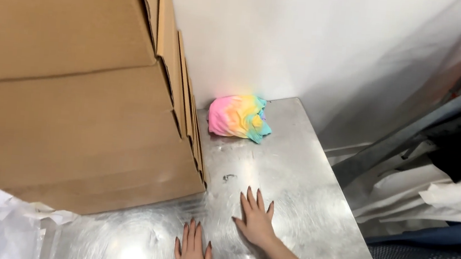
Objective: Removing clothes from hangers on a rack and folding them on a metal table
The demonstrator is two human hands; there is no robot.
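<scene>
Brushed steel desk (305, 176), scuffed, running from lower centre of the frame to a white wall (306, 41) at the top. Stacked cardboard boxes (65, 85) fill the upper left. Rainbow-dyed cloth bundle (238, 117) lies at the desk's far end against the wall, long axis across the frame. Left hand (193, 251) and right hand (255, 219) rest flat on the desk, palms down, fingers spread toward the wall, holding nothing. Clothes (450, 184) hang at right.

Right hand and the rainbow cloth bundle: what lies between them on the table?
In the head view, only bare steel table separates the right hand from the rainbow cloth bundle, apart from one small dark speck.
</scene>
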